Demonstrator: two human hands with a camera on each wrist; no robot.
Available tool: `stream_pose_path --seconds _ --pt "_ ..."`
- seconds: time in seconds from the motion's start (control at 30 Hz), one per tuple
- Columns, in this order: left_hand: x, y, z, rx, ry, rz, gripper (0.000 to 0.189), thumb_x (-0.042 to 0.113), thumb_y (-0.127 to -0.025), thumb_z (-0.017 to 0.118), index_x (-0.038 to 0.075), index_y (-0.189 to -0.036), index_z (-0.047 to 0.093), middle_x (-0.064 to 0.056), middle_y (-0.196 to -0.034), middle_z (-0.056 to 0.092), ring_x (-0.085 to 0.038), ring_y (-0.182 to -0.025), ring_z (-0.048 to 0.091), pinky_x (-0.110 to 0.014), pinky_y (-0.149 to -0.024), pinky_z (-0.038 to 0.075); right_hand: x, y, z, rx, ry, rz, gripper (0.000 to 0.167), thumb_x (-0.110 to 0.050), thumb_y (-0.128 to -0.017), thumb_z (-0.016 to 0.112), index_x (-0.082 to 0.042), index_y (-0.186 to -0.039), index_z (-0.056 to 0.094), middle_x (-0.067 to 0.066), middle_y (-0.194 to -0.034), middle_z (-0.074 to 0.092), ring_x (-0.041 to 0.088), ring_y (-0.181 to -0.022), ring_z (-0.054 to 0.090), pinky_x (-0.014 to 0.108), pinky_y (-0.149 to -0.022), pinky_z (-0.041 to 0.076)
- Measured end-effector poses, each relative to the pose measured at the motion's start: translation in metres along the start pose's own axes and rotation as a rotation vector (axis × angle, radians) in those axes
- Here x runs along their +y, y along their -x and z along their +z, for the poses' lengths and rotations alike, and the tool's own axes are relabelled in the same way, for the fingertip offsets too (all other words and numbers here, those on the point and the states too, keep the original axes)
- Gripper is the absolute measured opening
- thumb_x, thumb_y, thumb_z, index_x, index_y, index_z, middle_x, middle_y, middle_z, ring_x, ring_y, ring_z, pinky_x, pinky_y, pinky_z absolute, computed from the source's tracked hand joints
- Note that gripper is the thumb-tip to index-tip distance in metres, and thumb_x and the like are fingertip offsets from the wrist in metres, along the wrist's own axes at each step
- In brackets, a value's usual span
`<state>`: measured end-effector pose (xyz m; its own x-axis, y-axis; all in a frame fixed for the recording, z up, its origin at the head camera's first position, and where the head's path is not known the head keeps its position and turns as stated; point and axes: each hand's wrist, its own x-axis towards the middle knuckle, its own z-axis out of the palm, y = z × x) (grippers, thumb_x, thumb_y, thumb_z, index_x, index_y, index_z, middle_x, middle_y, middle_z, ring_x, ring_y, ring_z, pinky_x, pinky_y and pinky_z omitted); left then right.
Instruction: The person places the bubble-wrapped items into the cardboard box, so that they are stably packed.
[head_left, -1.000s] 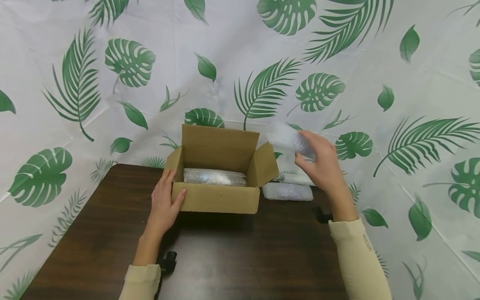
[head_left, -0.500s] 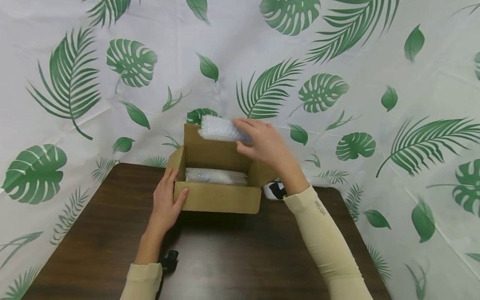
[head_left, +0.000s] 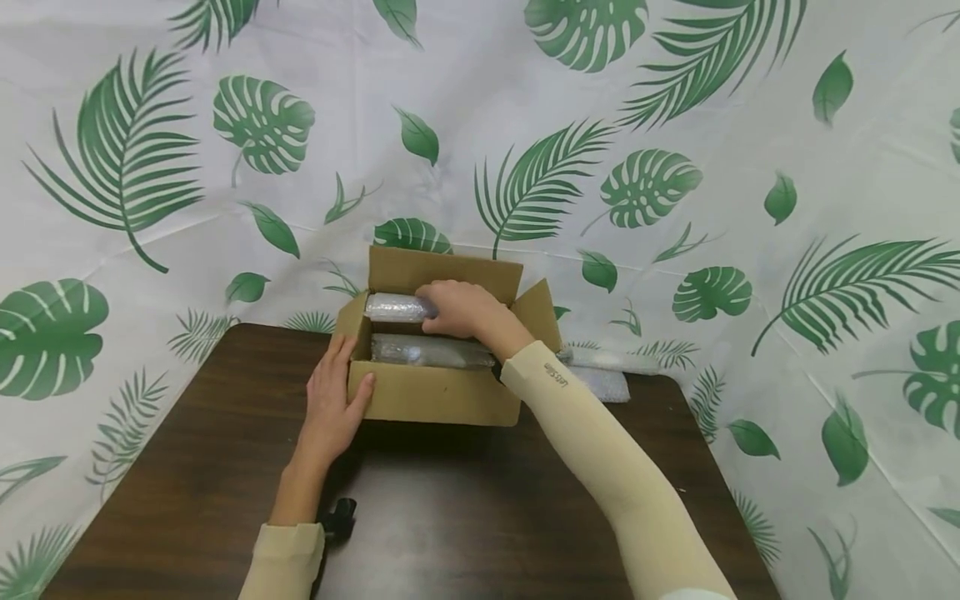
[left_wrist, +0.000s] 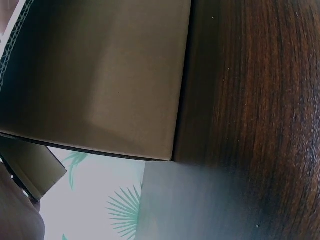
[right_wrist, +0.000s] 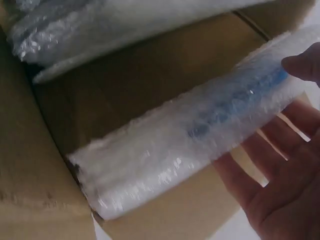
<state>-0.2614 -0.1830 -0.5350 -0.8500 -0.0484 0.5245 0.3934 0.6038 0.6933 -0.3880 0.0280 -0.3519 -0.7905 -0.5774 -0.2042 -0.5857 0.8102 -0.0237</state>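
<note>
An open cardboard box (head_left: 435, 396) stands on the table with its flaps up. At its front left corner my left hand (head_left: 330, 408) holds it, fingers along the left side and thumb at the front rim. My right hand (head_left: 461, 308) grips a bubble-wrapped bundle (head_left: 393, 307) in the back part of the box. Something blue shows through that wrap (right_wrist: 165, 140) in the right wrist view, thumb on one side and fingers on the other. A second bubble-wrapped bundle (head_left: 427, 351) lies along the front wall, with a gap between the two.
More bubble-wrapped packages (head_left: 603, 385) lie right of the box, partly behind its right flap (head_left: 538, 317). The dark wooden table (head_left: 450, 500) extends in front. A leaf-print cloth (head_left: 480, 125) hangs right behind the box. A black wrist mount (head_left: 341, 518) sits by my left sleeve.
My right hand has carried the bubble-wrapped bundle leftward from beyond the box's right side, over it, then down into its back part. The left hand has stayed at the corner.
</note>
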Motion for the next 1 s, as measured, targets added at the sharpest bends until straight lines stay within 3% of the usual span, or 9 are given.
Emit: stream_pose_path --seconds 0.1,0.13,0.3,0.33,0.37,0.43,0.73,0.83,1.0 --pt "0.000 0.000 0.000 0.006 0.001 0.002 0.069 0.025 -0.107 0.062 0.009 -0.168 0.034 -0.026 -0.172 0.031 -0.052 -0.155 0.032 -0.076 -0.119 0.023 -0.003 -0.006 0.005 -0.018 0.002 0.020 0.049 -0.031 -0.110 0.062 -0.020 -0.157 0.057 0.003 -0.148 0.066 0.024 -0.131 0.065 0.046 -0.103 0.055" --pt "0.001 0.000 0.000 0.008 0.001 0.002 0.069 0.025 -0.107 0.062 0.009 -0.168 0.034 -0.026 -0.172 0.031 -0.052 -0.155 0.032 -0.076 -0.118 0.023 -0.004 -0.008 0.005 -0.011 -0.003 0.029 0.040 -0.027 -0.111 0.059 -0.020 -0.149 0.064 0.003 -0.135 0.071 0.023 -0.118 0.069 0.044 -0.095 0.056" --pt "0.002 0.001 0.000 0.006 0.003 -0.006 0.069 0.025 -0.107 0.062 0.009 -0.168 0.034 -0.026 -0.172 0.031 -0.053 -0.155 0.031 -0.076 -0.119 0.022 -0.009 -0.009 0.004 0.050 -0.006 0.042 0.032 -0.015 -0.111 0.056 -0.019 -0.137 0.073 0.002 -0.128 0.074 0.020 -0.107 0.072 0.038 -0.088 0.059" --pt "0.002 0.001 0.000 0.006 0.001 -0.006 0.069 0.025 -0.107 0.062 0.009 -0.168 0.035 -0.026 -0.172 0.031 -0.053 -0.155 0.031 -0.076 -0.119 0.022 -0.009 -0.009 0.003 0.048 -0.008 0.043 0.032 -0.015 -0.110 0.056 -0.019 -0.138 0.072 0.002 -0.129 0.074 0.021 -0.107 0.072 0.038 -0.088 0.059" --pt "0.002 0.001 0.001 0.006 0.001 -0.007 0.069 0.025 -0.107 0.062 0.009 -0.168 0.035 -0.026 -0.172 0.031 -0.053 -0.155 0.032 -0.076 -0.119 0.022 -0.010 -0.008 0.003 0.048 -0.007 0.038 0.037 -0.016 -0.110 0.058 -0.019 -0.145 0.069 0.003 -0.140 0.072 0.023 -0.118 0.072 0.041 -0.095 0.060" --pt "0.004 0.002 0.000 0.007 -0.001 -0.006 0.068 0.025 -0.107 0.062 0.009 -0.168 0.035 -0.026 -0.172 0.032 -0.053 -0.155 0.032 -0.076 -0.119 0.022 -0.009 -0.007 0.003 0.033 -0.014 0.035 0.038 -0.018 -0.110 0.059 -0.019 -0.148 0.066 0.003 -0.142 0.071 0.024 -0.119 0.072 0.042 -0.095 0.060" --pt "0.008 0.004 -0.005 -0.004 0.006 -0.001 0.068 0.024 -0.107 0.062 0.008 -0.167 0.035 -0.027 -0.172 0.032 -0.052 -0.155 0.032 -0.076 -0.120 0.022 -0.003 0.005 0.005 -0.028 -0.034 0.071 0.041 -0.024 -0.111 0.058 -0.021 -0.151 0.063 0.003 -0.145 0.069 0.025 -0.121 0.071 0.045 -0.097 0.059" --pt "0.008 0.006 -0.007 -0.013 0.008 -0.006 0.069 0.025 -0.107 0.062 0.010 -0.168 0.034 -0.026 -0.173 0.031 -0.052 -0.155 0.031 -0.076 -0.120 0.022 0.001 0.011 0.002 -0.034 -0.040 0.090 0.043 -0.026 -0.110 0.060 -0.023 -0.152 0.062 0.001 -0.148 0.067 0.025 -0.127 0.069 0.047 -0.099 0.058" --pt "0.008 0.009 -0.011 -0.012 0.020 -0.001 0.069 0.025 -0.107 0.061 0.011 -0.168 0.034 -0.025 -0.173 0.031 -0.052 -0.156 0.031 -0.076 -0.118 0.022 0.008 0.027 -0.010 -0.023 -0.066 0.104 0.044 -0.027 -0.109 0.060 -0.021 -0.153 0.061 0.002 -0.146 0.068 0.024 -0.121 0.069 0.045 -0.094 0.057"
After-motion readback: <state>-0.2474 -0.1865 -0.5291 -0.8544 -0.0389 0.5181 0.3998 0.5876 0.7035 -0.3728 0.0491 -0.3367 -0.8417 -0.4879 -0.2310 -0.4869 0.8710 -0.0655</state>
